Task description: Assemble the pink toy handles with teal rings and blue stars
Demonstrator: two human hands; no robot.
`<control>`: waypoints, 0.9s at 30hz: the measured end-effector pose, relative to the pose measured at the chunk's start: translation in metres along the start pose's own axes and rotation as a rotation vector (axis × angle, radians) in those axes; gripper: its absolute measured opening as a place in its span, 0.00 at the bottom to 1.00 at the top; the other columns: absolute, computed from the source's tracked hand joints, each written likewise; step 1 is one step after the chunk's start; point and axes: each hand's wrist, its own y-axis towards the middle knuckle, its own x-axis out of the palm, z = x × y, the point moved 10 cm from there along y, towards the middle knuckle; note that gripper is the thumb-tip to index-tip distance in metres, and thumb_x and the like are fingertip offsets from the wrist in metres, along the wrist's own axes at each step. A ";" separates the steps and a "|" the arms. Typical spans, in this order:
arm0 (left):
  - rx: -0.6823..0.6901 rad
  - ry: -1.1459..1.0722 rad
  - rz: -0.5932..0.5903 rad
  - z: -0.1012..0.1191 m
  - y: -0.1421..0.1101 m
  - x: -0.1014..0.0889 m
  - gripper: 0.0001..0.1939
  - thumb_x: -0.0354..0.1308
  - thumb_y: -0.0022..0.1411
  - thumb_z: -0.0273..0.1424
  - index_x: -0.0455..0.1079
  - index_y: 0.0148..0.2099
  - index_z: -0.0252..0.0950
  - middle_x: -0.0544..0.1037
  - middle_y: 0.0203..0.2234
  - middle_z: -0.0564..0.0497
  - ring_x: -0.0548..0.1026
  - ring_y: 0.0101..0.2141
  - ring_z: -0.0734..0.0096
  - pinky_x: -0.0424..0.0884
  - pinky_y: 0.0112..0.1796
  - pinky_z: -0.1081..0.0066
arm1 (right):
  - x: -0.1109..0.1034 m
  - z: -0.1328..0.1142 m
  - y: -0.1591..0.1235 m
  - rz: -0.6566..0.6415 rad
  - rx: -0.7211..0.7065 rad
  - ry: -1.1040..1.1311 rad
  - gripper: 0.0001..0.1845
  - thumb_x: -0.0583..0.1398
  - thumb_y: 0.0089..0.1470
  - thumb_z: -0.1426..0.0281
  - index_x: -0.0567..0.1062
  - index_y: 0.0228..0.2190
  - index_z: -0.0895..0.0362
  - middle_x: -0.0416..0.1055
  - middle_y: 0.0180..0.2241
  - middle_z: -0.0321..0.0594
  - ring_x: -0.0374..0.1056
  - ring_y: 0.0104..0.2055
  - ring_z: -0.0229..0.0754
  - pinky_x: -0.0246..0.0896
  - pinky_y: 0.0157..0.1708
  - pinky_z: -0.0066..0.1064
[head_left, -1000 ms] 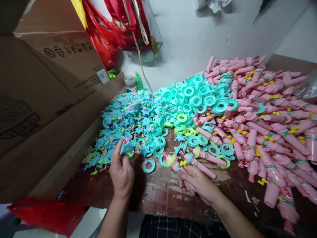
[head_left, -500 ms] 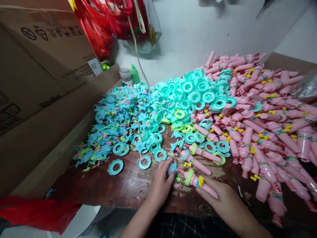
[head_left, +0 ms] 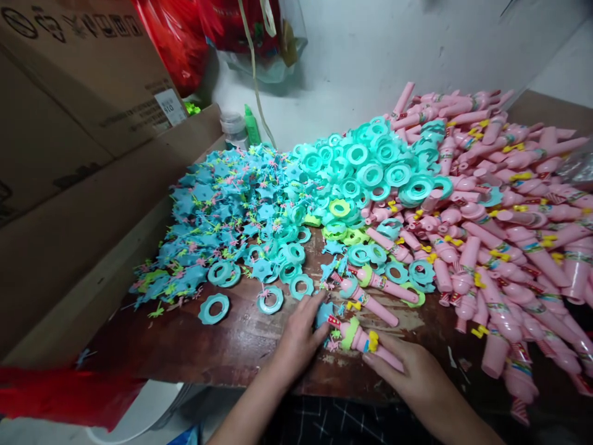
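Observation:
My right hand (head_left: 414,371) is wrapped round the plain lower end of a pink toy stick (head_left: 382,353). The stick has a red-and-white striped tip, a lime green scalloped collar and a yellow knob, and its tip points left. Between the thumb and fingers of my left hand (head_left: 299,334) is a blue star-shaped plastic piece (head_left: 324,314) with small pink and green figures dangling from it. This piece touches or nearly touches the striped tip. Just beyond lie another pink stick with a teal collar (head_left: 370,307) and one with a green collar (head_left: 386,285).
Blue star pieces (head_left: 204,198) are heaped on the left, teal rings (head_left: 370,176) in the middle, pink sticks (head_left: 504,247) on the right. A cardboard box (head_left: 83,93) borders the brown table (head_left: 176,346) at left. Red bags (head_left: 180,49) hang on the wall.
The camera view has shifted slightly. The stick's striped tip has come closer to the blue star piece in my left hand. Both hands keep their hold.

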 end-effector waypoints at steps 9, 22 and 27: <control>-0.006 -0.070 -0.030 -0.001 0.002 0.002 0.33 0.56 0.59 0.26 0.59 0.65 0.50 0.71 0.55 0.46 0.69 0.54 0.60 0.67 0.55 0.60 | -0.023 -0.088 0.021 0.034 0.050 -0.795 0.15 0.51 0.56 0.69 0.76 0.38 0.55 0.72 0.32 0.45 0.70 0.33 0.42 0.45 0.30 0.26; -0.241 -0.317 0.319 -0.022 0.019 -0.058 0.26 0.56 0.61 0.46 0.67 0.57 0.39 0.76 0.47 0.44 0.75 0.41 0.65 0.72 0.44 0.65 | -0.076 -0.023 0.011 0.587 -0.282 -0.520 0.29 0.56 0.53 0.75 0.70 0.55 0.40 0.59 0.57 0.32 0.54 0.59 0.37 0.57 0.60 0.34; -0.119 0.294 0.465 -0.008 0.035 -0.105 0.20 0.52 0.62 0.41 0.71 0.50 0.35 0.73 0.46 0.42 0.70 0.49 0.56 0.66 0.53 0.55 | -0.051 -0.026 0.043 0.464 -0.346 -0.683 0.46 0.53 0.48 0.79 0.51 0.64 0.33 0.31 0.67 0.30 0.42 0.67 0.48 0.48 0.65 0.53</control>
